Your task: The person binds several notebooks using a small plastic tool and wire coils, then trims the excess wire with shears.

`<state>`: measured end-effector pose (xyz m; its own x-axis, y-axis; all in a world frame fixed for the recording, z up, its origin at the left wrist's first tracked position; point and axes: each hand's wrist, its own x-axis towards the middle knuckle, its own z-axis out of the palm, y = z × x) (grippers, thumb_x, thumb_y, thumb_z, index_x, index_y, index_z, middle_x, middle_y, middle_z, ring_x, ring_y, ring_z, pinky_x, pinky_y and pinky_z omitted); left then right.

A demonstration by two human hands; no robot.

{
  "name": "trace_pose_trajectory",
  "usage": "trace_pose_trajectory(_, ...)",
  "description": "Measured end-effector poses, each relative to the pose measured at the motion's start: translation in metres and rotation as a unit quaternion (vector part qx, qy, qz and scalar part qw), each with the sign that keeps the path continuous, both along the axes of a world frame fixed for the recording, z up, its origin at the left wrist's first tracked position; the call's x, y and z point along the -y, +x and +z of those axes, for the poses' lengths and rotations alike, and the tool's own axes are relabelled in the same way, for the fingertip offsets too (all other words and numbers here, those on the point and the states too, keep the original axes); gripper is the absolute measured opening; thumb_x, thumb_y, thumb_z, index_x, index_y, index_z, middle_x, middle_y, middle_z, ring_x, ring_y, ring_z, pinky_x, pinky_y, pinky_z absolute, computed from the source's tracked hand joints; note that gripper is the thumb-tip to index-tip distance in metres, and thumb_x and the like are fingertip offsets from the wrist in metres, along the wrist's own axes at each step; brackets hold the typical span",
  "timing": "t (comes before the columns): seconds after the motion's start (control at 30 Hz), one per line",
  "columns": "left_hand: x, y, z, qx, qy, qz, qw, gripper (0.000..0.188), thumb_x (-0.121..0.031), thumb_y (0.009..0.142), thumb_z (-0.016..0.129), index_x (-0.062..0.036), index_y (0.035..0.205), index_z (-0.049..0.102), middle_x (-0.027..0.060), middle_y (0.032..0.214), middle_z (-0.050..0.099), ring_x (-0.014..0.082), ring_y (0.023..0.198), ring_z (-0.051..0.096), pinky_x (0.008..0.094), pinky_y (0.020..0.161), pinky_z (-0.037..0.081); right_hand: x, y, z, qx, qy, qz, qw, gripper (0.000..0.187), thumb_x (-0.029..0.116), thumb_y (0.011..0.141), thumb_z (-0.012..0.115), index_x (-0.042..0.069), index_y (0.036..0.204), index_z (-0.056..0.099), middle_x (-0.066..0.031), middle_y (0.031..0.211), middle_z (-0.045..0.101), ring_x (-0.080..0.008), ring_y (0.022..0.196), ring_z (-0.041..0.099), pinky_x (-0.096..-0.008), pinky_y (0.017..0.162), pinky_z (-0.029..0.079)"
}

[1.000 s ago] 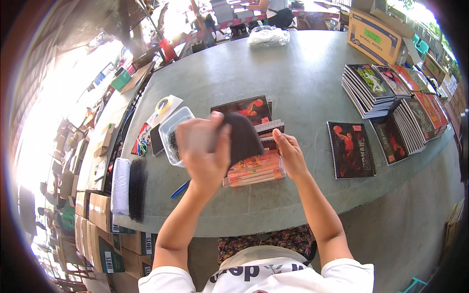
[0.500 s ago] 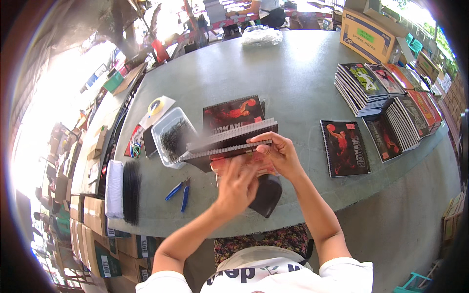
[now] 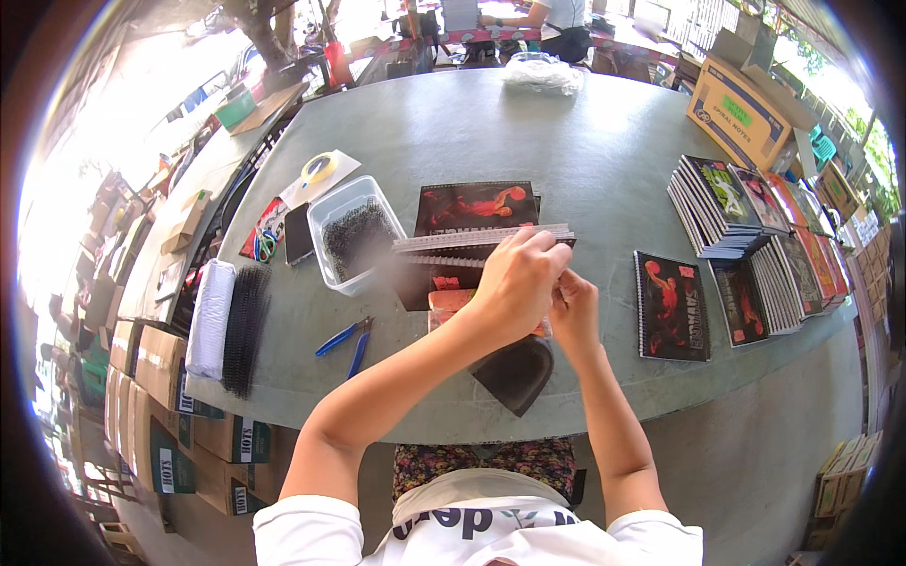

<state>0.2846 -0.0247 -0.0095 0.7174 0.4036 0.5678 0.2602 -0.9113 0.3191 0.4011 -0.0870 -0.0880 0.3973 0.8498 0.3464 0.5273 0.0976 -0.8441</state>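
A dark spiral notebook (image 3: 453, 243) stands tilted in front of me, its bound edge up and pale page edges showing. My left hand (image 3: 519, 288) reaches across to the notebook's right end, fingers closed over its bound edge. Just beside it, my right hand (image 3: 574, 307) is closed in a pinch at the same corner; the fingertips are partly hidden. Behind lies another notebook (image 3: 472, 203) with a red figure on its black cover. Under my wrists are an orange-red packet (image 3: 449, 302) and a dark wedge-shaped pad (image 3: 517, 377).
Left of the notebook are a clear tub (image 3: 342, 281) of black coils, blue-handled cutters (image 3: 347, 345), a tape roll (image 3: 320, 170), scissors (image 3: 268, 243) and bundled black coils (image 3: 247, 330). Notebook stacks (image 3: 717, 203), a single notebook (image 3: 672, 307) and a carton (image 3: 736, 113) are right.
My left hand has moved from below the notebook's middle to its right end. My right hand has dropped slightly, drawing in its fingers. The view has shifted a little.
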Motion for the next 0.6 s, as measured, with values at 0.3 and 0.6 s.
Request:
trace_pose_trajectory(0.3,-0.001,-0.173,-0.051,-0.14,-0.062,0.144,0.978,0.043,-0.01,0.067,0.071,-0.0021,0.107,0.059,0.0144,0.102,0.057,0.0349,0.094,0.053,0.0408,0.088,0.044,0.005,0.008,0.083,0.01,0.001,0.204,0.979,0.03,0.015,0.079,0.07,0.0,0.104,0.064,-0.0153,0.091,0.067,-0.0182,0.081,0.064,-0.0298,0.073,0.049)
trace_pose_trajectory(0.6,-0.021,-0.241,-0.101,-0.274,-0.217,0.303,0.887,0.042,-0.017,0.075,0.064,0.0017,0.112,0.053,0.0255,0.113,0.049,0.0369,0.105,0.05,0.0428,0.089,0.042,-0.081,-0.116,0.074,0.271,0.078,0.212,0.936,0.016,0.014,0.08,0.063,0.003,0.092,0.066,-0.018,0.083,0.066,-0.0326,0.078,0.065,-0.0415,0.068,0.051)
